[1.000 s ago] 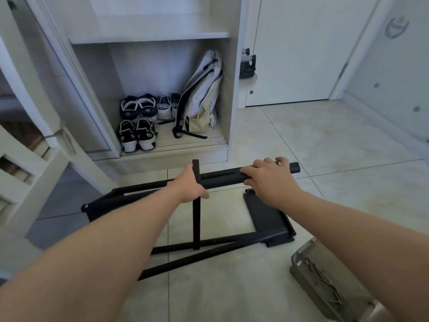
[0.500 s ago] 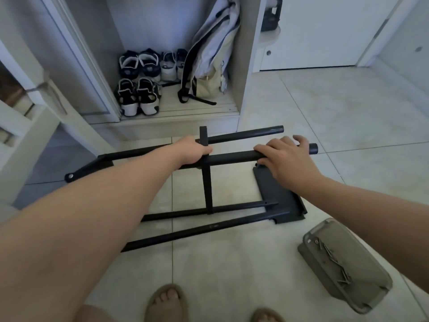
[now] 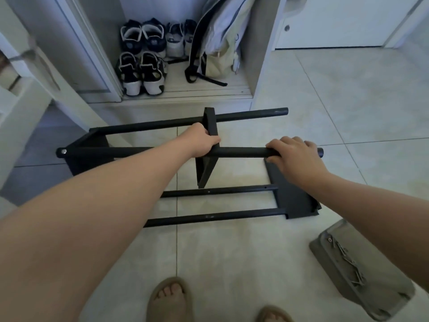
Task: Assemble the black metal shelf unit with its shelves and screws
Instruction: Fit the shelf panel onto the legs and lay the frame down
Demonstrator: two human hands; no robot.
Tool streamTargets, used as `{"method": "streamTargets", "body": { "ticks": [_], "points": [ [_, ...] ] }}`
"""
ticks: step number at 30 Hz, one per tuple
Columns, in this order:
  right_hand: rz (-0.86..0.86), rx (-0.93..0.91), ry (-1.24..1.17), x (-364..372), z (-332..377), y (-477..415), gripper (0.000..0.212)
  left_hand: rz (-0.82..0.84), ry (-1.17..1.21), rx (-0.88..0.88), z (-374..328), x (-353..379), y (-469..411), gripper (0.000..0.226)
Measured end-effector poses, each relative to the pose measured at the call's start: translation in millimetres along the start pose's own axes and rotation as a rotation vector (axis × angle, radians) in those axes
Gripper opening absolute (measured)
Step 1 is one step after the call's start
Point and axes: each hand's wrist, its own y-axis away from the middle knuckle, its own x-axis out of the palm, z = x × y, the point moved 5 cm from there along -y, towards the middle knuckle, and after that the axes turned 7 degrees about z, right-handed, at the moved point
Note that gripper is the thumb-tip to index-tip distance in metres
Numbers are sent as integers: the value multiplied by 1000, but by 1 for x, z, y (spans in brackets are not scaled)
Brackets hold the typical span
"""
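Since a second ago the shelf unit (image 3: 209, 192) sits lower and closer in view, its two upper poles now spread well apart, and feet in sandals (image 3: 170, 298) show at the bottom edge. Both hands stay on the same pole.

Left hand (image 3: 202, 141) grips the near upper pole (image 3: 241, 152) just beside the middle shelf (image 3: 206, 169), fingers wrapped round the pole and touching the shelf's edge. Right hand (image 3: 294, 154) grips the same pole near its right end, fingers curled over the top, pole tip sticking out past them.

Shelf unit lies on its side on the tile floor (image 3: 232, 263), in front of an open cabinet (image 3: 253, 54). Far upper pole (image 3: 246, 115) runs parallel behind. Two lower poles (image 3: 216, 216) lie low by the floor, joined at right to an end shelf (image 3: 294, 198) under the right hand. Left end shelf (image 3: 92, 145) has one screw head (image 3: 63, 151) at its near corner. Middle shelf stands edge-on, from the far pole down to a lower pole.

Gray tray (image 3: 332, 266) sits on the floor at right, near the end shelf but apart, loose screws (image 3: 347, 257) inside. Shoes (image 3: 141, 73) and a bag (image 3: 220, 43) are in the cabinet.
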Motion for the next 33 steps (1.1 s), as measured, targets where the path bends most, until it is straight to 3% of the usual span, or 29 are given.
{"method": "streamTargets", "body": {
  "ticks": [6,18,24,33],
  "points": [
    [117,6,-5,12,-16,15,21,65,-96,1,-2,26,-4,45],
    [42,65,44,2,-39,24,21,47,-109,56,-40,39,-10,40],
    [62,23,77,9,-17,12,24,65,-3,15,-8,31,-1,27],
    [194,46,-4,28,-3,10,22,111,100,-45,31,25,4,40]
  ]
}}
